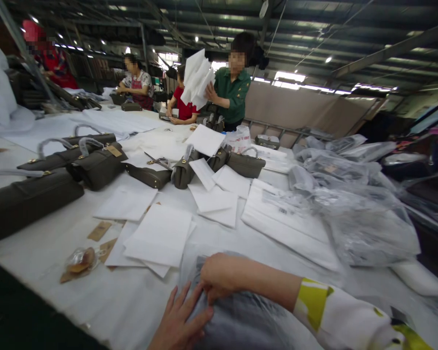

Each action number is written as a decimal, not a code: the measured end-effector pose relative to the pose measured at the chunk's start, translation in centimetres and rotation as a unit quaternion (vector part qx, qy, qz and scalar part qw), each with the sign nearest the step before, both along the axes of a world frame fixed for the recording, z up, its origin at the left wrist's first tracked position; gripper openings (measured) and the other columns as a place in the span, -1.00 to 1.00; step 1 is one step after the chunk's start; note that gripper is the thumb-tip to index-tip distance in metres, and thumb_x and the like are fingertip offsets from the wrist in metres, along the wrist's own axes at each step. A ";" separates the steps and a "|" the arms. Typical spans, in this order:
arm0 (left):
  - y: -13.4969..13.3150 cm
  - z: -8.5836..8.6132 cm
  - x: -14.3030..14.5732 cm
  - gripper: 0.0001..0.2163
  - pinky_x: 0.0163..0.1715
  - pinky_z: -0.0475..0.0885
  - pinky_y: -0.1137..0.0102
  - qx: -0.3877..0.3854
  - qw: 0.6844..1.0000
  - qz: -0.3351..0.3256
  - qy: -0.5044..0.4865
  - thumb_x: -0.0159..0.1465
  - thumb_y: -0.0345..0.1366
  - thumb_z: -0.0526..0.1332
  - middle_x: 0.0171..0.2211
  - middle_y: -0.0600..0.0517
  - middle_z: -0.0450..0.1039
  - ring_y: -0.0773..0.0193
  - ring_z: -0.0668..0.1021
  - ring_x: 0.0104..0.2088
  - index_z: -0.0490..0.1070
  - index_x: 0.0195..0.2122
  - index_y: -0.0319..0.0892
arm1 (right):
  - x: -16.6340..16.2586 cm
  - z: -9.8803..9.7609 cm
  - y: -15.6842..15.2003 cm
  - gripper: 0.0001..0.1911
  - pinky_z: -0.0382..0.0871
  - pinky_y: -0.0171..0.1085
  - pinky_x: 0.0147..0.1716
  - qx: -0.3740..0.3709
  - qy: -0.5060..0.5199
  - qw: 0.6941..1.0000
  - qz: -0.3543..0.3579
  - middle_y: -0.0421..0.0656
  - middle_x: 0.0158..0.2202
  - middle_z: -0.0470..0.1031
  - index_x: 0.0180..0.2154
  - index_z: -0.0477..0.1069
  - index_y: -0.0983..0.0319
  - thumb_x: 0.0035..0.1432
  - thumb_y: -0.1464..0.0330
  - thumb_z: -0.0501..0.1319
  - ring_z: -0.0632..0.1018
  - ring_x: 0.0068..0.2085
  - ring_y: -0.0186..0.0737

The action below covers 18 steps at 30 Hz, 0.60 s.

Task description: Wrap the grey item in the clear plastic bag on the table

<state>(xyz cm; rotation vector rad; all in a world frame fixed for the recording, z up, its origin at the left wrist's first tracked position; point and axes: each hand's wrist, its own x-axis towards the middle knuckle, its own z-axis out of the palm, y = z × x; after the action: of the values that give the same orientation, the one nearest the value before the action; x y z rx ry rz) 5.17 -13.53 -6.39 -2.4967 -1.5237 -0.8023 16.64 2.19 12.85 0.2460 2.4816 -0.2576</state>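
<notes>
The grey bag in its clear plastic sleeve [237, 316] is lying at the table's near edge; we are pressing our left hand [180, 321] flat on it, fingers spread, while our right hand [217, 277] is pinching the plastic. Next, likely smoothing it.

Glossy clear plastic bag [237, 311], matt white paper sheets [160, 236], smooth leather-look handbags [98, 167].

No text readable for you here. Brown tags [99, 231] on table [124, 301]: print too small to make out. Dark marks on clear plastic bags [350, 214]: blurred, illegible. No brand, number or sign legible anywhere.
</notes>
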 end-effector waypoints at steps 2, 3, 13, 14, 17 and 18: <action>0.0 -0.3 0.0 -0.35 -0.01 0.33 -0.18 0.009 1.000 0.005 -0.010 0.17 -0.48 0.13 0.39 -0.08 -0.25 -0.19 0.08 0.30 0.07 0.25 0.18 | 0.1 -0.4 0.5 -0.77 0.14 -0.33 -0.59 -0.027 0.004 1.000 -0.005 -0.22 -0.39 0.60 -0.27 0.57 0.10 0.11 0.19 0.19 0.53 -0.45 -0.23; -0.1 -0.3 0.1 -0.35 0.00 0.32 -0.18 0.009 1.000 0.006 -0.015 0.17 -0.49 0.13 0.39 -0.07 -0.25 -0.19 0.08 0.30 0.08 0.25 0.19 | 0.2 -0.5 0.8 -0.76 0.15 -0.34 -0.58 -0.036 0.008 0.999 -0.011 -0.23 -0.37 0.60 -0.25 0.56 0.10 0.11 0.18 0.19 0.53 -0.43 -0.24; -0.3 -0.4 0.0 -0.35 0.10 0.26 -0.11 -0.054 0.997 0.007 -0.051 0.21 -0.49 0.19 0.36 -0.03 -0.08 -0.10 0.15 0.29 0.06 0.24 0.26 | 1.3 -4.5 4.6 -0.17 0.27 -0.28 -0.46 -0.128 0.054 0.956 -0.259 -0.15 -0.27 0.54 -0.07 0.40 0.12 -0.45 -0.05 0.45 0.53 -0.33 -0.06; -0.3 -0.6 -0.1 -0.34 0.11 0.27 -0.09 -0.051 0.997 0.004 -0.056 0.22 -0.47 0.20 0.36 -0.02 -0.09 -0.09 0.16 0.28 0.04 0.24 0.29 | 1.9 -4.7 5.0 -0.20 0.27 -0.28 -0.46 -0.130 0.073 0.944 -0.294 -0.16 -0.30 0.54 -0.10 0.41 0.13 -0.45 -0.04 0.46 0.52 -0.34 -0.07; -0.3 -0.9 -0.2 -0.30 0.11 0.30 -0.01 -0.036 0.997 0.000 -0.065 0.21 -0.43 0.25 0.33 0.02 -0.01 -0.04 0.21 0.27 0.00 0.24 0.35 | 5.1 -4.5 6.0 -0.34 0.30 -0.26 -0.40 -0.091 0.137 0.911 -0.379 -0.16 -0.34 0.53 -0.10 0.42 0.16 -0.23 -0.03 0.39 0.52 -0.32 -0.10; -0.4 -1.0 -0.2 -0.30 0.10 0.33 0.02 -0.030 0.997 0.004 -0.066 0.21 -0.42 0.26 0.30 0.03 0.09 -0.02 0.24 0.26 -0.01 0.24 0.36 | 6.6 -4.1 6.0 -0.41 0.32 -0.25 -0.36 -0.072 0.164 0.895 -0.409 -0.15 -0.33 0.53 -0.08 0.40 0.17 -0.11 -0.01 0.34 0.52 -0.31 -0.12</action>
<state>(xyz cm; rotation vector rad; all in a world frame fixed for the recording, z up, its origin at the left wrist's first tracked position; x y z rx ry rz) 5.00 -13.92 -7.40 -2.5239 -1.6194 -0.9526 23.28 8.19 8.77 1.2762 2.5177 -0.8864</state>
